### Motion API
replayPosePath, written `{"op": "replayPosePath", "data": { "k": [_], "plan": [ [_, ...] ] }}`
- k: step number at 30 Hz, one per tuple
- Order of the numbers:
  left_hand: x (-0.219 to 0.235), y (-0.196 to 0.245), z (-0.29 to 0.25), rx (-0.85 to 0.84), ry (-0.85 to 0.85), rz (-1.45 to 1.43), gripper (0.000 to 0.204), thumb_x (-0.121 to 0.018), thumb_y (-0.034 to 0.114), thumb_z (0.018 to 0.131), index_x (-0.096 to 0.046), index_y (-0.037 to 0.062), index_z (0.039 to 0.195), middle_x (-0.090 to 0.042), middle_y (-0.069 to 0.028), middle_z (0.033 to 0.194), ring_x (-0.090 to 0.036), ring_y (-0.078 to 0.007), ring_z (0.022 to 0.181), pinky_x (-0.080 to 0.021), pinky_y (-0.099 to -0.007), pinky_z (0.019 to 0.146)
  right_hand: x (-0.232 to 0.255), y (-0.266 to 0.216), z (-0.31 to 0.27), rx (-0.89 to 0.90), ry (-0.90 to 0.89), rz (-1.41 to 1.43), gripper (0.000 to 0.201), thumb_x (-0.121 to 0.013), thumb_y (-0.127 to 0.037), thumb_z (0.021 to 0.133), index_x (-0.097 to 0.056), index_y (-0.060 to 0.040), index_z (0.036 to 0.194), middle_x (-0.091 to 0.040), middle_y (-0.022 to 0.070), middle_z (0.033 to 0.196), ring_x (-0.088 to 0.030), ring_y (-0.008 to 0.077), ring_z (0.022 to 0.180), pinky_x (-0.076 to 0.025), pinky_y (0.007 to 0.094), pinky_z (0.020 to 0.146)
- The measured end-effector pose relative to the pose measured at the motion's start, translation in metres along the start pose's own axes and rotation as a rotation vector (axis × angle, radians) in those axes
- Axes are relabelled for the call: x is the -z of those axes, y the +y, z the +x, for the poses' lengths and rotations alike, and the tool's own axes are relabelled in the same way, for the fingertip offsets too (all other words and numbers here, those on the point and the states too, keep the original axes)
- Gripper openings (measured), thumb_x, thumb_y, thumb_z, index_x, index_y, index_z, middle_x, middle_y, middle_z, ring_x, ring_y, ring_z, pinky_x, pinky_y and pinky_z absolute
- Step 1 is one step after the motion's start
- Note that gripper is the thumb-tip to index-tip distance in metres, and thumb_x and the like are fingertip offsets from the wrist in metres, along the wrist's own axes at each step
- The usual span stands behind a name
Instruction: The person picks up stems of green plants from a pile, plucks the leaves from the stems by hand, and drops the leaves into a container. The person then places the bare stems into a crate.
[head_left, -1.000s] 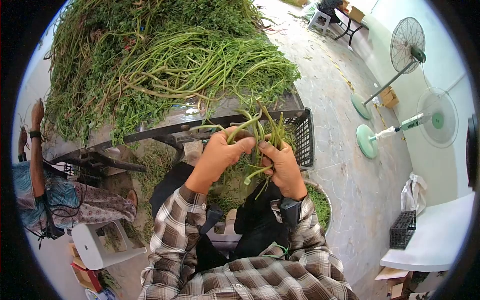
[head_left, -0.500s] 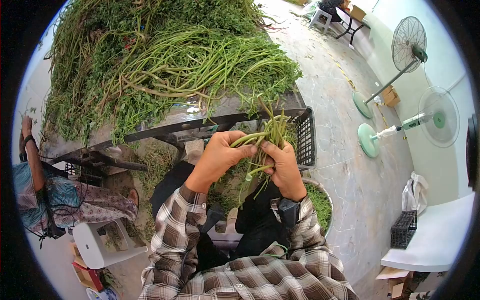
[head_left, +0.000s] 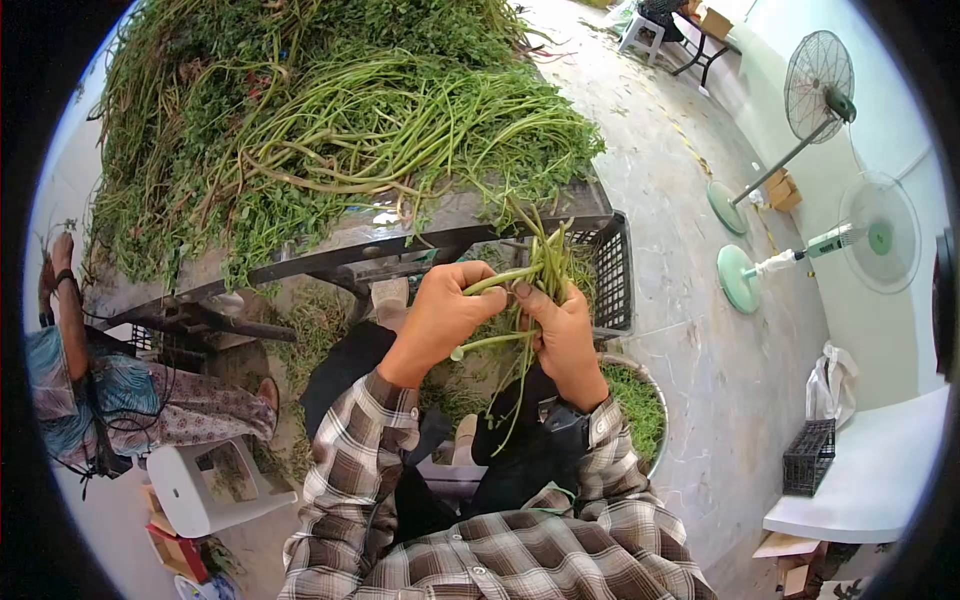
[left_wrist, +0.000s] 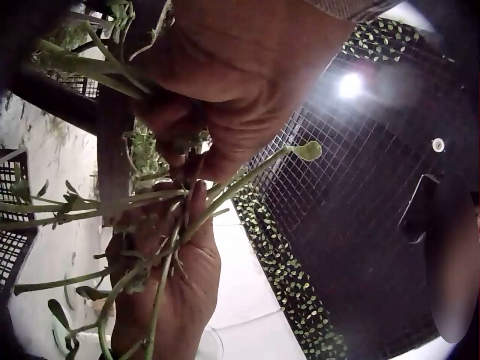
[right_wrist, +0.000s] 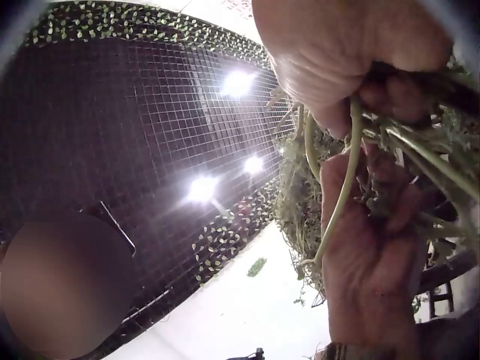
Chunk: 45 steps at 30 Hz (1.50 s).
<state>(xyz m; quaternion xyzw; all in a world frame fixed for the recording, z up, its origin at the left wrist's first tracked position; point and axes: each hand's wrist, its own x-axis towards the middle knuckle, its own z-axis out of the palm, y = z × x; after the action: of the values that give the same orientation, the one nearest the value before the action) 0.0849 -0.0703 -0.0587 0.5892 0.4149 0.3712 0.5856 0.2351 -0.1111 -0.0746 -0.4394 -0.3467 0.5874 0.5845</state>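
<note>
A small bunch of green stems (head_left: 548, 262) is held between both hands in front of the chest. My left hand (head_left: 446, 312) pinches a thick stem at the bunch's left side, fingers curled. My right hand (head_left: 566, 338) grips the bunch, thumb across the stems; a pale-ended stem (head_left: 490, 343) sticks out leftward below the thumbs. In the left wrist view, the left hand (left_wrist: 225, 82) is above the right hand (left_wrist: 169, 292), stems crossing between them. In the right wrist view, a curved stem (right_wrist: 342, 202) hangs from the right hand (right_wrist: 345, 52).
A large heap of leafy stems (head_left: 400, 120) covers the table (head_left: 350, 232) ahead. Black crate (head_left: 612, 275) and round container of greens (head_left: 640, 410) are at the right. Another person (head_left: 120, 390) is at the left by a white stool (head_left: 200, 490). Two fans (head_left: 738, 280) stand at the far right.
Loose stems at the left of the bunch were drawn in against it. The pale-ended stem now reaches farther left, and thin stems hang lower beneath the hands.
</note>
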Motion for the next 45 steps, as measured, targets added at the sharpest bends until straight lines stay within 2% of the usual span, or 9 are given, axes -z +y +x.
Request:
{"op": "replayPosePath", "data": {
  "k": [4, 7, 15, 26, 33, 38, 41, 43, 45],
  "plan": [
    [0.004, 0.001, 0.001, -0.125, 0.170, 0.181, 0.010, -0.058, 0.008, 0.076, -0.058, 0.0004, 0.070, -0.047, 0.0054, 0.059, -0.039, -0.0022, 0.056, -0.031, -0.0215, 0.048, -0.001, -0.001, -0.002, 0.039, 0.083, 0.092, 0.020, -0.065, -0.020, 0.083, -0.055, -0.0083, 0.095, -0.053, -0.0038, 0.072, -0.045, 0.0038, 0.051, -0.032, 0.0178, 0.042],
    [0.022, 0.003, 0.000, -0.087, 0.225, -0.050, 0.017, -0.058, 0.017, 0.081, -0.060, 0.0050, 0.069, -0.049, 0.0051, 0.061, -0.036, -0.0029, 0.049, -0.028, -0.0199, 0.046, 0.007, -0.014, 0.001, 0.052, 0.112, 0.216, 0.016, -0.063, -0.019, 0.085, -0.055, -0.0083, 0.094, -0.053, -0.0033, 0.071, -0.046, 0.0043, 0.051, -0.035, 0.0189, 0.042],
    [-0.004, 0.015, -0.008, 0.056, -0.168, -0.109, 0.028, -0.075, 0.016, 0.074, -0.061, 0.0026, 0.094, -0.054, 0.0038, 0.077, -0.044, -0.0041, 0.068, -0.036, -0.0190, 0.060, 0.017, -0.012, 0.007, 0.032, 0.091, 0.331, 0.016, -0.061, -0.021, 0.087, -0.054, -0.0085, 0.094, -0.053, -0.0021, 0.070, -0.048, 0.0054, 0.053, -0.038, 0.0196, 0.043],
    [-0.013, -0.008, -0.004, 0.014, -0.203, 0.088, 0.026, -0.072, 0.018, 0.077, -0.063, -0.0009, 0.092, -0.060, 0.0018, 0.082, -0.051, -0.0052, 0.075, -0.042, -0.0214, 0.069, 0.005, -0.006, 0.010, 0.122, 0.162, 0.347, 0.017, -0.063, -0.020, 0.086, -0.053, -0.0084, 0.092, -0.053, -0.0014, 0.074, -0.050, 0.0056, 0.056, -0.039, 0.0204, 0.044],
    [-0.012, -0.003, -0.005, -0.009, -0.151, 0.026, 0.020, -0.068, 0.018, 0.078, -0.064, -0.0022, 0.081, -0.050, 0.0050, 0.058, -0.042, -0.0043, 0.055, -0.034, -0.0231, 0.050, 0.010, -0.018, 0.005, 0.153, 0.186, 0.291, 0.017, -0.056, -0.025, 0.090, -0.051, -0.0087, 0.088, -0.047, -0.0027, 0.065, -0.041, 0.0048, 0.049, -0.030, 0.0190, 0.040],
    [-0.007, 0.001, -0.008, -0.007, -0.187, 0.136, 0.019, -0.066, 0.018, 0.079, -0.065, -0.0009, 0.078, -0.046, 0.0061, 0.056, -0.037, -0.0030, 0.052, -0.028, -0.0226, 0.046, 0.049, -0.028, 0.016, 0.236, 0.336, 0.439, 0.014, -0.055, -0.022, 0.091, -0.051, -0.0087, 0.089, -0.048, -0.0014, 0.067, -0.042, 0.0069, 0.053, -0.034, 0.0206, 0.044],
    [-0.001, -0.001, -0.005, 0.110, -0.219, 0.080, 0.017, -0.065, 0.015, 0.080, -0.068, -0.0007, 0.084, -0.061, 0.0010, 0.072, -0.050, -0.0056, 0.065, -0.039, -0.0225, 0.061, 0.062, -0.036, 0.016, 0.273, 0.383, 0.435, 0.015, -0.054, -0.023, 0.091, -0.051, -0.0083, 0.088, -0.047, -0.0016, 0.068, -0.042, 0.0073, 0.055, -0.034, 0.0211, 0.045],
    [0.003, 0.015, -0.009, 0.125, -0.210, 0.104, 0.017, -0.065, 0.015, 0.080, -0.068, -0.0011, 0.085, -0.062, 0.0003, 0.073, -0.052, -0.0056, 0.067, -0.041, -0.0222, 0.063, 0.071, -0.041, 0.017, 0.347, 0.520, 0.432, 0.016, -0.053, -0.023, 0.092, -0.051, -0.0080, 0.088, -0.045, -0.0019, 0.067, -0.040, 0.0073, 0.054, -0.034, 0.0216, 0.045],
    [0.017, 0.000, -0.006, 0.101, -0.167, 0.087, 0.019, -0.066, 0.014, 0.079, -0.068, -0.0006, 0.093, -0.062, 0.0003, 0.076, -0.052, -0.0047, 0.067, -0.041, -0.0204, 0.060, 0.116, -0.040, 0.018, 0.422, 0.418, 0.488, 0.016, -0.053, -0.023, 0.092, -0.053, -0.0070, 0.092, -0.049, 0.0005, 0.073, -0.045, 0.0089, 0.061, -0.036, 0.0215, 0.048]
  ]
}}
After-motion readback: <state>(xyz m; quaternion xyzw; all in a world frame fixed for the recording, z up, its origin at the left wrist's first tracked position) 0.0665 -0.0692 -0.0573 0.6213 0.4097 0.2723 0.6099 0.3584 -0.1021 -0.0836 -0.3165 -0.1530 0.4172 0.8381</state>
